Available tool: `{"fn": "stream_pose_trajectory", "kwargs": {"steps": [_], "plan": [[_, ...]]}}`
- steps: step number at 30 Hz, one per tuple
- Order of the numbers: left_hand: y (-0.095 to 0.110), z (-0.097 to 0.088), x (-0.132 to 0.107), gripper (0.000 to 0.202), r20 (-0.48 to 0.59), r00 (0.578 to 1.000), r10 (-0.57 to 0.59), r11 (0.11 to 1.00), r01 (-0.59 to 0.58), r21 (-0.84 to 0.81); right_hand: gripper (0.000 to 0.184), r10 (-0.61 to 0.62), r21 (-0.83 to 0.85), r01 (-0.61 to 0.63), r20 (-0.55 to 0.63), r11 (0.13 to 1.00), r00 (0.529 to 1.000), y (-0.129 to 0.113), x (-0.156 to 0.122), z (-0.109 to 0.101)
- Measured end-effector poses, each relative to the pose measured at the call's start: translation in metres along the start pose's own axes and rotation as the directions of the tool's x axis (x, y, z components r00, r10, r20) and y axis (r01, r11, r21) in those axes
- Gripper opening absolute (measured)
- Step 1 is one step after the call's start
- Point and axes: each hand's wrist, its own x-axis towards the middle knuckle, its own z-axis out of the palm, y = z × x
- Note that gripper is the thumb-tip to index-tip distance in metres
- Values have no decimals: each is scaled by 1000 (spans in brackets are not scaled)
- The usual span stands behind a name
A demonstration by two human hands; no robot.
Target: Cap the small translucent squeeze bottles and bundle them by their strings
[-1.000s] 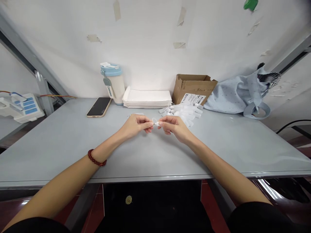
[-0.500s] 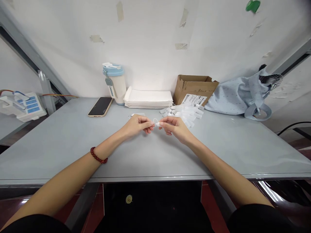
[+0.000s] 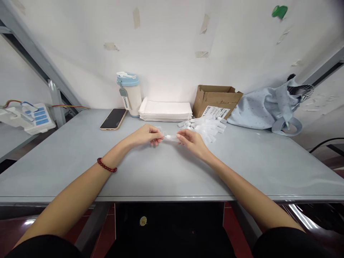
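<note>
Between my hands, just above the grey tabletop, is a small translucent white plastic piece [image 3: 171, 138], long and narrow, with a thin clear loop at its left end. My left hand [image 3: 149, 135] pinches that left end between thumb and fingertips. The other end is in the fingertips of my right hand [image 3: 192, 141]. Fine detail at the pinched left end is too small to make out. Right behind my right hand lies a loose pile of similar translucent pieces [image 3: 208, 128]. Something pale shows partly behind my left hand.
Along the wall stand a blue-lidded cup [image 3: 131, 95], a stack of white paper envelopes [image 3: 166, 109], a cardboard box [image 3: 215, 98] and a light blue cloth bag [image 3: 255, 107]. A phone [image 3: 113, 119] lies left of the cup. A power strip [image 3: 37, 118] is at far left.
My left hand has shifted a little to the left, drawing apart from my right hand. More of the translucent piece now shows between them. The view has shifted slightly.
</note>
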Motion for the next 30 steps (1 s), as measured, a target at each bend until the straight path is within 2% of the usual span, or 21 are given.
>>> {"fn": "stream_pose_trajectory", "kwargs": {"steps": [3, 7, 9, 12, 15, 19, 22, 26, 28, 30], "plan": [[-2, -15, -1, 23, -124, 991, -41, 995, 51, 82, 19, -101, -181, 71, -166, 981, 981, 8, 8, -14], [1, -28, -6, 25, -260, 964, -49, 973, 104, 205, 10, -163, -360, 61, -259, 931, 952, 16, 16, -33], [2, -32, -8, 27, -264, 963, -57, 950, 134, 283, 9, -176, -432, 43, -271, 901, 946, 21, 17, -37], [1, -37, -9, 30, -195, 975, -106, 910, 174, 375, 13, -176, -560, 1, -259, 828, 950, 26, 18, -34], [-2, -41, -9, 28, -159, 973, -166, 856, 223, 467, 17, -165, -720, -52, -228, 692, 960, 27, 17, -26], [-9, -44, -7, 27, -221, 959, -175, 776, 273, 568, 22, -149, -857, -80, -180, 510, 972, 23, 15, -16], [-14, -43, -5, 28, -299, 947, -121, 725, 290, 624, 29, -124, -904, -96, -161, 417, 979, 20, 14, -10], [-12, -31, -4, 34, -385, 922, 32, 637, 278, 719, 29, -123, -937, -90, -139, 339, 983, 22, 13, -4], [-8, -20, -4, 36, -353, 928, 123, 653, 192, 732, 26, -120, -942, -81, -126, 327, 985, 23, 13, -3], [-4, -9, -5, 35, -219, 957, 192, 707, 19, 706, 26, -110, -941, -79, -121, 330, 986, 23, 13, -2]]}}
